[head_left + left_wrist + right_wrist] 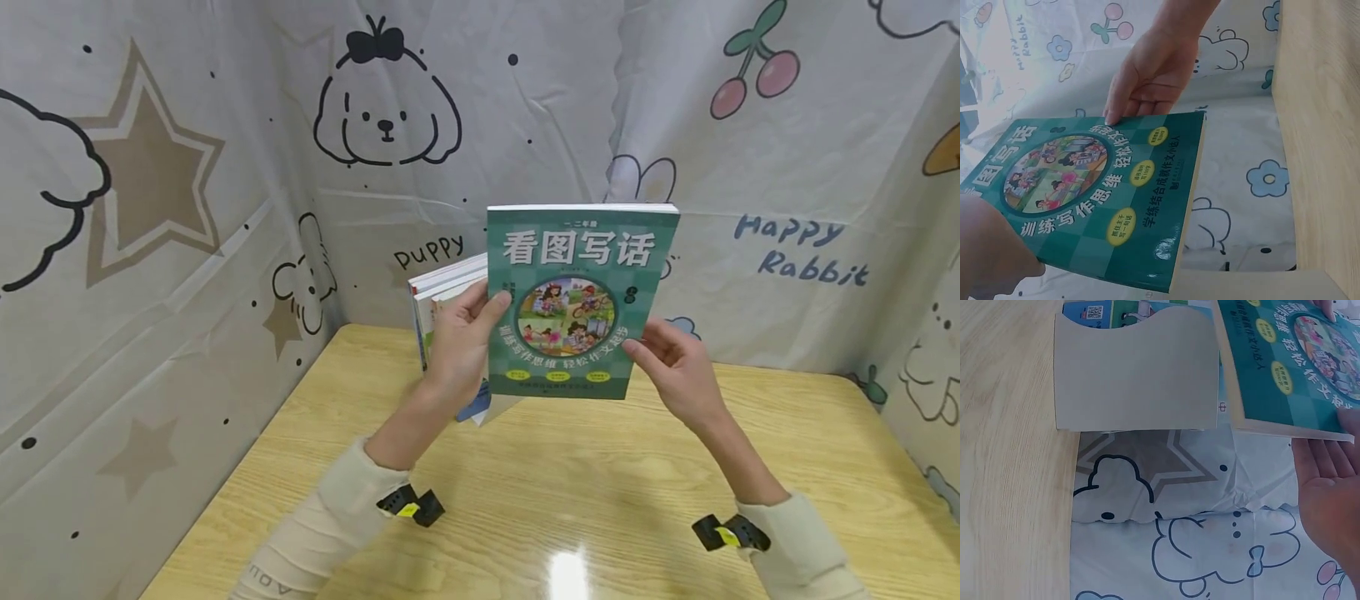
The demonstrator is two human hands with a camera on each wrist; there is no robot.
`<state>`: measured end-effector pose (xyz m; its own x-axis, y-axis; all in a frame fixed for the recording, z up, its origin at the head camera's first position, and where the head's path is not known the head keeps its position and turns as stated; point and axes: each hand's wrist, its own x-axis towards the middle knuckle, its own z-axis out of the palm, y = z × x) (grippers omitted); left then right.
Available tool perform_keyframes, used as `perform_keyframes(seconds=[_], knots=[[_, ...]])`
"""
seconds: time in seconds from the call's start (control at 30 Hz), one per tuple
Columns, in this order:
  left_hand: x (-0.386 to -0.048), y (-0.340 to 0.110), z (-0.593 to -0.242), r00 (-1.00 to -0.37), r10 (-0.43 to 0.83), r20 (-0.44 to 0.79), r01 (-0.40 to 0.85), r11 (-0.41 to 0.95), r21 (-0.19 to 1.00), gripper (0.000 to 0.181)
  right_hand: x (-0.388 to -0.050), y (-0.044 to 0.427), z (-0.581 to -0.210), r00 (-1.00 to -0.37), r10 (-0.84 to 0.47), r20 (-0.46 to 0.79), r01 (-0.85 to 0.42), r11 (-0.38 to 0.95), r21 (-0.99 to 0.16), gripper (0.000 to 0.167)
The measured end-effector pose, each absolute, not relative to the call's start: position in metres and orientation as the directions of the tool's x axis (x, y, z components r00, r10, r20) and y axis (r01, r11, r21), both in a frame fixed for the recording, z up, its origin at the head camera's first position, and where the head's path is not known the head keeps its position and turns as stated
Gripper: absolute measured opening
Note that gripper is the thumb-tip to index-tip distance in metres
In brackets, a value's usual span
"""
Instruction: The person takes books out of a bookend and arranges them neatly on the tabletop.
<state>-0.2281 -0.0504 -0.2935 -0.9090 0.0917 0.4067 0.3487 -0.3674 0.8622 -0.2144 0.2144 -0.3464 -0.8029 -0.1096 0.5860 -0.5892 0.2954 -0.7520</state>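
A green paperback book (562, 379) with a round picture on its cover is held up above the table, front toward me. My left hand (459, 337) grips its left edge, thumb on the cover. On the lower right edge, my right hand (678, 371) pinches it, thumb in front and fingers behind. In the left wrist view the book (1091, 244) hangs tilted between both hands. Behind the left hand stand several books (450, 273), partly hidden. The right wrist view shows a pale file holder (1135, 375) with blue books (1100, 314) in it.
The wooden table (525, 508) extends in front of me. Printed cloth (555, 100) hangs along the back and both sides, close behind the books. Each sleeve cuff carries a black strap (411, 505).
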Motion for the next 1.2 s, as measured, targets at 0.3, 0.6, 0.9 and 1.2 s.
perform_keyframes(seconds=[0.3,0.6,0.9,1.2], knots=[[-0.23,-0.052,-0.308,-0.928,0.119,0.352,0.298,-0.327,0.897,0.034,-0.21,0.219,-0.35,-0.812,-0.109,0.574,-0.578,0.294,-0.761,0.014],[-0.234,-0.055,-0.313,-0.922,0.162,0.351,0.291,-0.306,0.906,0.033,-0.207,0.222,-0.353,-0.819,-0.086,0.567,-0.561,0.324,-0.762,0.022],[-0.244,-0.056,-0.325,-0.945,0.181,0.271,0.242,-0.166,0.956,0.05,-0.207,0.226,-0.358,-0.836,-0.057,0.546,-0.537,0.296,-0.79,0.028],[-0.251,-0.057,-0.354,-0.937,0.276,0.213,0.213,-0.028,0.977,0.051,-0.213,0.231,-0.367,-0.847,-0.028,0.532,-0.52,0.26,-0.814,0.028]])
